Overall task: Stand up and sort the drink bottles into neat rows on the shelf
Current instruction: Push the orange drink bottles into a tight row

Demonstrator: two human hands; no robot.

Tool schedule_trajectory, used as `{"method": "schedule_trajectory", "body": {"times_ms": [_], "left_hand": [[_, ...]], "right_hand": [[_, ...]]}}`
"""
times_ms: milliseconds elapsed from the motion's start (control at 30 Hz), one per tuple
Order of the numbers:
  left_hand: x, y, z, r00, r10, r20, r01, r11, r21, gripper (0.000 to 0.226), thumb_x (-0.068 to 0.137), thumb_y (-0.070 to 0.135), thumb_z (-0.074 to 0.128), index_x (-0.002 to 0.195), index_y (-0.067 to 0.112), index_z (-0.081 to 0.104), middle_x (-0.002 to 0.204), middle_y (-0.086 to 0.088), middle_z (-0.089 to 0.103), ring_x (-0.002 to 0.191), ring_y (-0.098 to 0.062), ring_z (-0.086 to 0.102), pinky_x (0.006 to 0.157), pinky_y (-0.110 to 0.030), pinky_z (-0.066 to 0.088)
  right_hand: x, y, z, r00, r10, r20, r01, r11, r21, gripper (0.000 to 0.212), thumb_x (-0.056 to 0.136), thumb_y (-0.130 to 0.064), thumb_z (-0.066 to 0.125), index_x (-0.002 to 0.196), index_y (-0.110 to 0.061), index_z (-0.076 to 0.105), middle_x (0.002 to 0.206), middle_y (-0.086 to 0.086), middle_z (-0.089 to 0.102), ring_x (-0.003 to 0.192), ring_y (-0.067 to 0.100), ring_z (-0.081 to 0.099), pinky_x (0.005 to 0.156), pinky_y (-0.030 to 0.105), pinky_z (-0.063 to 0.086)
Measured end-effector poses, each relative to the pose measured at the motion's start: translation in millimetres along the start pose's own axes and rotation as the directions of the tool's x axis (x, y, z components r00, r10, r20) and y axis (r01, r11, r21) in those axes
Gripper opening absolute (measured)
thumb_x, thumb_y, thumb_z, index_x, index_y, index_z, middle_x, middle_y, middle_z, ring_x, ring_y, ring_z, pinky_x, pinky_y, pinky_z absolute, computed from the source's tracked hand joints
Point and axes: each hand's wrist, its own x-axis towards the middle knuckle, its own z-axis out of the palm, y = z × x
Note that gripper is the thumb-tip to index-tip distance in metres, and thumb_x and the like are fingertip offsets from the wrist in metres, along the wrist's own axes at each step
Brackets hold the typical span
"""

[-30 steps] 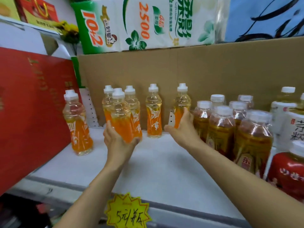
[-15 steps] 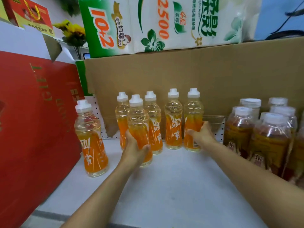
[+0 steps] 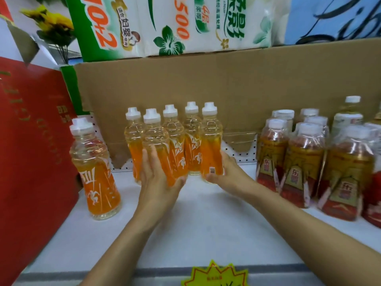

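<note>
Surface: a flat white shelf board (image 3: 206,228) with a grey front lip, bearing a yellow starburst price tag (image 3: 215,274) at 6 o'clock. Backing: white pegboard, mostly covered by a brown corrugated cardboard sheet (image 3: 226,89). Above the cardboard, at 12 o'clock, lay a green-and-white plastic-wrapped tissue pack (image 3: 169,25); yellow artificial flowers (image 3: 49,23) stood at 11 o'clock. A large red gift box (image 3: 31,151) filled the 9 o'clock side.

Stock: five clear plastic bottles of orange drink with white caps (image 3: 175,141), upright and packed touching one another at the centre, close to the backing. One more orange drink bottle (image 3: 94,172) stood alone at 9 o'clock of the cluster, just beside the red box. At 3 o'clock, well apart from the cluster, stood squat amber bottles with red-and-gold labels (image 3: 305,159) in rows.

Left hand (image 3: 158,178): curled around the front bottle of the cluster, fingers up its side, thumb underneath. Right hand (image 3: 228,174): wrapped around the rightmost bottle low down, thumb in front
</note>
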Motion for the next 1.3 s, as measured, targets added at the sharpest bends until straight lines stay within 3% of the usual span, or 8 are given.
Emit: {"method": "schedule_trajectory", "body": {"times_ms": [100, 233, 367, 533, 667, 800, 967, 1300], "left_hand": [[-22.8, 11.3, 2.9, 0.994, 0.098, 0.04, -0.099, 0.995, 0.014, 0.097, 0.091, 0.048, 0.061, 0.155, 0.032, -0.01, 0.164, 0.011, -0.017, 0.151, -0.011, -0.012, 0.119, -0.036, 0.006], [-53.2, 45.1, 28.6, 0.965, 0.2, 0.166, -0.191, 0.979, -0.074, 0.084, 0.089, 0.053, 0.06, 0.153, 0.043, 0.006, 0.164, 0.016, 0.006, 0.15, -0.008, 0.009, 0.115, -0.029, 0.014], [-80.6, 92.9, 58.3, 0.908, 0.3, 0.294, -0.262, 0.951, -0.163, 0.072, 0.089, 0.049, 0.062, 0.148, 0.045, 0.021, 0.156, 0.02, 0.028, 0.142, -0.004, 0.029, 0.113, -0.026, 0.027], [-103.5, 150.7, 99.3, 0.82, 0.423, 0.386, -0.324, 0.898, -0.297, 0.067, 0.091, 0.045, 0.064, 0.147, 0.043, 0.027, 0.149, 0.023, 0.036, 0.126, 0.007, 0.036, 0.102, -0.016, 0.028], [-111.7, 195.5, 137.4, 0.822, 0.402, 0.405, -0.256, 0.894, -0.368, 0.069, 0.09, 0.042, 0.066, 0.147, 0.037, 0.029, 0.147, 0.015, 0.038, 0.128, -0.001, 0.041, 0.108, -0.026, 0.037], [-124.1, 231.9, 167.1, 0.865, 0.397, 0.308, -0.296, 0.898, -0.325, 0.068, 0.088, 0.039, 0.069, 0.146, 0.029, 0.035, 0.133, 0.014, 0.033, 0.123, -0.003, 0.039, 0.107, -0.023, 0.035], [-138.7, 261.3, 193.2, 0.94, 0.296, 0.172, -0.238, 0.926, -0.292, 0.068, 0.086, 0.039, 0.069, 0.144, 0.024, 0.038, 0.134, 0.008, 0.035, 0.128, -0.013, 0.041, 0.112, -0.038, 0.039], [-176.3, 354.6, 277.2, 0.905, 0.373, 0.203, -0.275, 0.878, -0.391, 0.062, 0.087, 0.037, 0.069, 0.141, 0.026, 0.042, 0.135, 0.011, 0.047, 0.121, -0.004, 0.047, 0.099, -0.021, 0.038]], "right_hand": [[-49.4, -3.0, -11.4, 0.999, -0.047, -0.011, 0.046, 0.994, -0.098, 0.064, 0.093, -0.037, 0.061, 0.149, -0.031, 0.03, 0.151, -0.009, 0.028, 0.136, 0.012, 0.034, 0.114, 0.034, 0.029], [-108.8, 10.0, -28.7, 0.965, -0.151, -0.216, 0.136, 0.987, -0.083, 0.036, 0.094, -0.036, 0.06, 0.13, -0.037, 0.055, 0.133, -0.021, 0.051, 0.122, -0.002, 0.046, 0.107, 0.031, 0.041], [-161.8, 39.8, -69.3, 0.831, -0.244, -0.499, 0.196, 0.969, -0.147, 0.021, 0.09, -0.017, 0.067, 0.109, -0.027, 0.067, 0.114, -0.016, 0.06, 0.11, 0.0, 0.054, 0.094, 0.015, 0.045], [-201.1, 99.3, -145.5, 0.578, -0.071, -0.813, -0.007, 0.996, -0.092, 0.061, 0.08, -0.016, 0.077, 0.132, -0.024, 0.045, 0.124, -0.012, 0.038, 0.125, 0.014, 0.04, 0.107, 0.037, 0.04], [-192.8, 128.9, -195.9, 0.754, 0.176, -0.633, -0.151, 0.984, 0.094, 0.099, 0.073, -0.022, 0.084, 0.147, -0.025, 0.02, 0.137, -0.006, 0.037, 0.128, 0.014, 0.04, 0.112, 0.04, 0.034], [-179.9, 148.5, -213.6, 0.909, 0.198, -0.367, -0.143, 0.975, 0.171, 0.088, 0.068, -0.023, 0.087, 0.136, -0.031, 0.032, 0.12, -0.01, 0.053, 0.11, 0.008, 0.057, 0.104, 0.037, 0.046], [-176.4, 164.9, -229.6, 0.944, 0.142, -0.299, -0.129, 0.99, 0.064, 0.091, 0.044, -0.069, 0.074, 0.126, -0.038, 0.047, 0.118, -0.012, 0.062, 0.11, 0.012, 0.061, 0.098, 0.043, 0.049], [-241.8, 239.5, -349.3, 0.888, 0.184, -0.42, -0.208, 0.978, -0.01, 0.087, 0.045, -0.072, 0.077, 0.119, -0.036, 0.049, 0.112, -0.014, 0.063, 0.104, 0.01, 0.061, 0.095, 0.043, 0.051]]}}
